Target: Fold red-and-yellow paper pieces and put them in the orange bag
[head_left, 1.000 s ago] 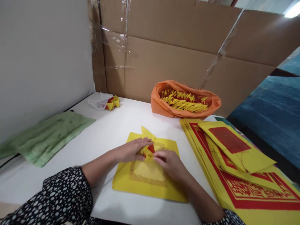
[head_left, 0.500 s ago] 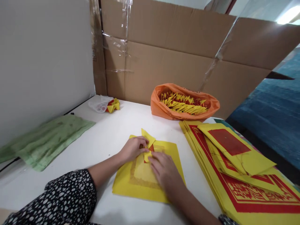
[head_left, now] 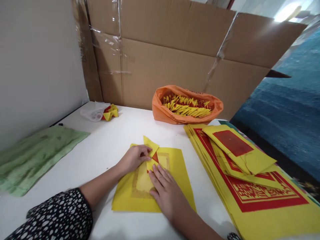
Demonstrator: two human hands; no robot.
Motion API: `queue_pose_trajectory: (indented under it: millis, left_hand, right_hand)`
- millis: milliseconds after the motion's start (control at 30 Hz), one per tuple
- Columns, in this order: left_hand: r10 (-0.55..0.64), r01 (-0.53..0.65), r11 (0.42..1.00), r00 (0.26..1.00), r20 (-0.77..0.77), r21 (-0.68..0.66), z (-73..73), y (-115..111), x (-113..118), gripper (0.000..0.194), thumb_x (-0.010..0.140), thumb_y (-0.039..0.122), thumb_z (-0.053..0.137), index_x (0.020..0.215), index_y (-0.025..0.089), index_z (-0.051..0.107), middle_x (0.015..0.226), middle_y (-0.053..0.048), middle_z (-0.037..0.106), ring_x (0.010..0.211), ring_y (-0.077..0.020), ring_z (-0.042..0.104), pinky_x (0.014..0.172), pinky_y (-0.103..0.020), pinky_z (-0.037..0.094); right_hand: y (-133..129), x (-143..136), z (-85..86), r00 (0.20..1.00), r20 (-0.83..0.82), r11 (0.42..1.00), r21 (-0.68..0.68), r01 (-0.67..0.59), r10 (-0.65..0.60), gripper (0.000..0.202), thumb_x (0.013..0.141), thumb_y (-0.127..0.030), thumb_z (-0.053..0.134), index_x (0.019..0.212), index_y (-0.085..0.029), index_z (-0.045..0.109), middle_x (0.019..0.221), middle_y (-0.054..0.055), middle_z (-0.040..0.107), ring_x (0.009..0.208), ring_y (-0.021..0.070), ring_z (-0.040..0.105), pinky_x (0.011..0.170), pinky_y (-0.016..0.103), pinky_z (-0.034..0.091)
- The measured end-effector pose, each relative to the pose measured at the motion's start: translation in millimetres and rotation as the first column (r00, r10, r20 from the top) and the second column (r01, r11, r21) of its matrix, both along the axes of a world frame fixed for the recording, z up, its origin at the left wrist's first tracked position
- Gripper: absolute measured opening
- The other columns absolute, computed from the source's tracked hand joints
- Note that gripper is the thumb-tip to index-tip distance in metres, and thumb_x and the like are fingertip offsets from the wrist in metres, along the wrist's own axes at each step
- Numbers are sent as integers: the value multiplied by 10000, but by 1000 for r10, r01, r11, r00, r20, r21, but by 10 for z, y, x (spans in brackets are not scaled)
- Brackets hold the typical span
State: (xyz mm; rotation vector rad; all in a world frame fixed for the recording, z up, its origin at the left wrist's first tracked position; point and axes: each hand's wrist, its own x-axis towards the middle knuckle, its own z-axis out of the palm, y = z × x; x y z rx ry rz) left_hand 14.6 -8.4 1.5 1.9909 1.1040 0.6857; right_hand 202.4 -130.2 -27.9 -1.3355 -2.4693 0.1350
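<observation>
A small folded yellow and red paper (head_left: 151, 145) lies over a yellow paper sheet (head_left: 122, 196) on the white table. My left hand (head_left: 133, 157) pinches the folded paper at its left edge, thumb and fingertips together. The fingers of my right hand (head_left: 165, 188) lie stretched out flat, tips pressing on the lower part of the folded paper. That lower part is partly hidden under those fingertips. A pale rectangle with a tan border shows on the sheet beneath.
An orange bag (head_left: 160, 113) full of folded yellow and red papers stands at the back, before a cardboard panel (head_left: 165, 66). Stacked printed yellow papers (head_left: 275, 216) lie on the right. A green cloth (head_left: 42, 153) and a clear plastic bag (head_left: 93, 113) with folded papers are on the left.
The right hand has gone from curled fingers at the folded paper's middle to flat fingers on its lower part. The left hand keeps its pinch. The view has shifted slightly right.
</observation>
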Motion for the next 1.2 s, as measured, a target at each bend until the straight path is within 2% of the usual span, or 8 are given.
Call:
queue_pose_trajectory:
  millis: [333,567,700,800,900,1000,1133,1200]
  left_hand:
    - [5,-6,1000,1000,27,1,-50,0,7,187,773,269,674,623,188,597,1113,-44,704,995,-222,660,841,-311,500]
    - [16,-16,1000,999,-40,-4,8,-60,14,114,755,275,716,784,189,646,1079,-49,698,933,-230,661,822,-322,493]
    - [-38,49,994,993,-112,99,65,-105,12,513,657,315,818,1123,216,627,1102,-54,684,1000,-271,629,860,-345,476]
    - [-7,13,997,996,-89,71,51,-102,35,468,675,203,774,1124,211,641,1093,-47,690,1007,-267,632,872,-334,481]
    - [70,-70,998,997,-28,7,-3,-89,71,427,677,78,673,1085,204,658,1022,-34,705,964,-248,654,848,-318,503]
    - [106,-104,994,990,91,-26,-50,-82,69,419,699,9,528,1052,195,657,1003,-40,695,955,-220,661,812,-299,524]
    - [189,-194,981,954,234,-3,-39,-70,-28,383,736,46,524,1068,198,639,1122,-80,611,1089,-249,596,911,-366,500]
    - [265,-232,963,901,342,-135,3,-69,-85,390,744,94,587,1118,205,595,1215,-98,539,1156,-265,554,956,-403,476]
  right_hand:
    - [-95,-81,-37,989,8,988,-41,150,-150,535,962,-330,461,1481,-278,339,1544,-21,289,1424,300,265,1120,517,369]
    - [-106,-206,9,972,65,970,-68,232,-228,492,957,-391,479,1435,-284,436,1505,54,378,1379,354,349,1067,562,388]
    - [-17,-177,206,972,152,969,-147,201,-178,526,906,-408,593,1403,-277,484,1472,115,430,1340,389,401,1000,563,430]
    - [155,-60,479,982,171,950,-285,123,-75,495,849,-431,672,1308,-270,581,1428,137,494,1226,371,537,911,488,488]
    - [385,33,647,989,39,932,-330,147,-142,325,893,-385,609,1189,-251,630,1237,93,643,1036,273,644,832,380,499]
    - [579,13,554,964,-100,938,-274,213,-248,514,844,-374,651,1307,-193,516,1232,121,616,1114,287,579,904,393,459]
    - [665,-93,228,928,-212,936,-245,252,-305,797,727,-374,753,1415,-194,394,1379,160,507,1289,375,419,1045,524,344]
    - [653,-122,110,901,-296,931,-274,239,-318,855,694,-317,771,1435,-213,358,1390,151,500,1311,378,395,1071,554,311]
